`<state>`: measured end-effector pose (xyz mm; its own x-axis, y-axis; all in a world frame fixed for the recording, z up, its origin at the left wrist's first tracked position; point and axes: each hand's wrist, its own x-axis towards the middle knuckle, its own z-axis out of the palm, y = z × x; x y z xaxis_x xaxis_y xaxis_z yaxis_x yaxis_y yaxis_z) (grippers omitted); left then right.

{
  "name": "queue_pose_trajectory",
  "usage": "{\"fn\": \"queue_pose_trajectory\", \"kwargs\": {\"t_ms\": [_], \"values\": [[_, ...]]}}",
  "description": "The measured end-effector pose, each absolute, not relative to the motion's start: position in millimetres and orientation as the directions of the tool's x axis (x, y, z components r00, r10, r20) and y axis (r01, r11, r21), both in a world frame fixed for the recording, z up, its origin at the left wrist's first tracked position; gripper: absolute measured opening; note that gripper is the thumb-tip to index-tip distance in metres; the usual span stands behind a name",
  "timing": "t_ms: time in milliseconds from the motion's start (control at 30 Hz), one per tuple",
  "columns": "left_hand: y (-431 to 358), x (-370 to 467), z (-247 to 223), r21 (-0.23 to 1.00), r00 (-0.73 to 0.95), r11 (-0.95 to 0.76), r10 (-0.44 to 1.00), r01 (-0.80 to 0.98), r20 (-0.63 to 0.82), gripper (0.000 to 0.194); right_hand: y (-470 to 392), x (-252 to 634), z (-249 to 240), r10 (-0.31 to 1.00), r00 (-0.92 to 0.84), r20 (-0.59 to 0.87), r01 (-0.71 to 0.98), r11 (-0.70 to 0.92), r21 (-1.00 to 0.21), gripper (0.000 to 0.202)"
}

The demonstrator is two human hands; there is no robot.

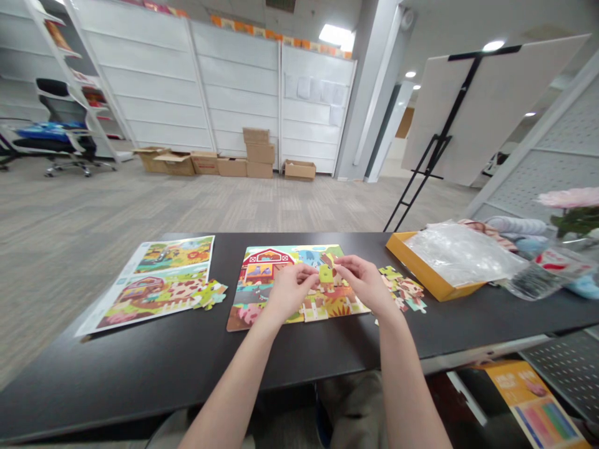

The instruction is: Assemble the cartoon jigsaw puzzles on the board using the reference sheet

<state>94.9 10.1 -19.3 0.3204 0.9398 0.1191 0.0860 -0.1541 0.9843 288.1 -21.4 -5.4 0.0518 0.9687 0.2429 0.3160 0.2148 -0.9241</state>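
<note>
Above the farm puzzle, a yellow-green jigsaw piece is held up between my two hands. My left hand pinches it from the left side with thumb and fingers together. From the other side, the closed fingertips of my right hand meet its right edge. The puzzle shows a red barn, a pink pig and a fence, partly covered by my hands. Loose jigsaw pieces lie in a pile to the right of my right hand. Another small heap of pieces rests at the left.
A printed picture sheet lies on the black table, left of the puzzle. At right stands an orange box with clear plastic wrap, beside bagged items and a pink flower. Beyond are an easel board and cardboard boxes.
</note>
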Motion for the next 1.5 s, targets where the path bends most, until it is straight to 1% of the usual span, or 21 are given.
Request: {"fn": "queue_pose_trajectory", "kwargs": {"t_ms": [167, 333, 600, 767, 967, 1067, 1133, 1167, 1233, 1300, 1333, 1400, 1500], "values": [[10, 93, -18, 0.981, 0.308, -0.164, 0.943, 0.103, 0.126, 0.006, -21, 291, -5, 0.962, 0.095, 0.257, 0.394, 0.201, -0.897, 0.032], [11, 91, -17, 0.979, 0.293, -0.169, 0.947, 0.114, 0.130, 0.006, -22, 293, -5, 0.967, 0.107, 0.232, 0.390, 0.173, -0.904, 0.039], [13, 89, -21, 0.975, 0.277, -0.173, 0.952, 0.138, 0.130, 0.006, -22, 295, -7, 0.973, 0.117, 0.199, 0.350, 0.147, -0.925, 0.043], [13, 89, -22, 0.973, 0.286, -0.175, 0.950, 0.149, 0.127, 0.006, -22, 293, -5, 0.969, 0.129, 0.209, 0.325, 0.158, -0.933, 0.042], [10, 92, -21, 0.971, 0.305, -0.178, 0.945, 0.162, 0.123, 0.007, -23, 288, -6, 0.980, 0.072, 0.185, 0.265, 0.160, -0.951, 0.036], [12, 91, -24, 0.952, 0.331, -0.241, 0.928, 0.189, 0.170, 0.009, -23, 287, -8, 0.985, 0.040, 0.170, 0.258, 0.155, -0.954, 0.035], [14, 87, -27, 0.888, 0.327, -0.342, 0.914, 0.306, 0.239, 0.012, -21, 290, -10, 0.978, 0.077, 0.192, 0.273, 0.165, -0.948, 0.033], [15, 85, -28, 0.826, 0.329, -0.399, 0.903, 0.399, 0.277, 0.014, -20, 293, -11, 0.970, 0.112, 0.214, 0.288, 0.174, -0.942, 0.033], [17, 79, -31, 0.654, 0.368, -0.485, 0.873, 0.581, 0.321, 0.019, -18, 299, -15, 0.949, 0.186, 0.257, 0.335, 0.184, -0.924, 0.032], [16, 75, -33, 0.507, 0.433, -0.526, 0.850, 0.683, 0.299, 0.027, -16, 305, -19, 0.938, 0.212, 0.273, 0.386, 0.177, -0.906, 0.031], [16, 74, -33, 0.463, 0.462, -0.538, 0.843, 0.704, 0.277, 0.030, -16, 307, -21, 0.942, 0.203, 0.268, 0.408, 0.168, -0.897, 0.031], [14, 75, -35, 0.416, 0.499, -0.555, 0.831, 0.721, 0.245, 0.033, -15, 308, -25, 0.954, 0.173, 0.247, 0.442, 0.149, -0.885, 0.031], [13, 79, -37, 0.392, 0.514, -0.566, 0.824, 0.725, 0.238, 0.034, -16, 307, -28, 0.967, 0.140, 0.212, 0.463, 0.125, -0.878, 0.033]]}}
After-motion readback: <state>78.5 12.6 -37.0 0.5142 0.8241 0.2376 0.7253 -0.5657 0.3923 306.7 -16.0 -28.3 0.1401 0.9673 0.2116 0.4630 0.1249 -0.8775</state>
